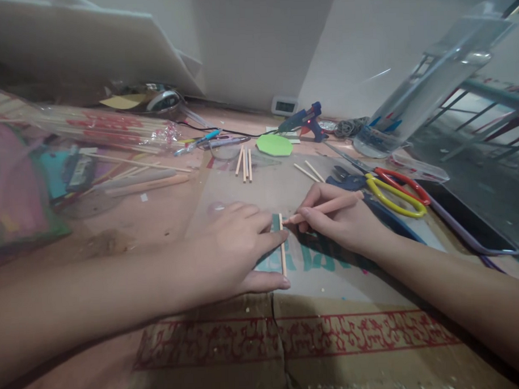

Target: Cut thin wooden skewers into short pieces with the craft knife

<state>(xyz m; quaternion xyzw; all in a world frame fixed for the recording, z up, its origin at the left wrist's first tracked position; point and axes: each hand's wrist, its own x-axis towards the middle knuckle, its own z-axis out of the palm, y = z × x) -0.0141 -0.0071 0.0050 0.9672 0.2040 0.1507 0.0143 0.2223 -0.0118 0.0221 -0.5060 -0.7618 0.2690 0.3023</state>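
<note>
A thin wooden stick (pixel 282 255) lies upright in view on the pale work sheet (pixel 225 190), over green lettering. My left hand (pixel 240 246) rests flat beside it, with fingertips and thumb touching its left side and lower end; the fingers are spread. In my right hand (pixel 337 214) is a pinkish pen (pixel 336 204), pinched between thumb and fingers, with its tip at the stick's upper part. Several short sticks (pixel 250 165) lie beyond my left hand, and two more (pixel 314 171) lie beyond my right hand.
Scissors (pixel 396 196) with red and yellow handles and a phone (pixel 468 218) lie at the right. Behind stand a glue gun (pixel 302 122), a green paper octagon (pixel 275 145) and a tall clear container (pixel 409 98). Plastic bags (pixel 21 186) with materials fill the left side.
</note>
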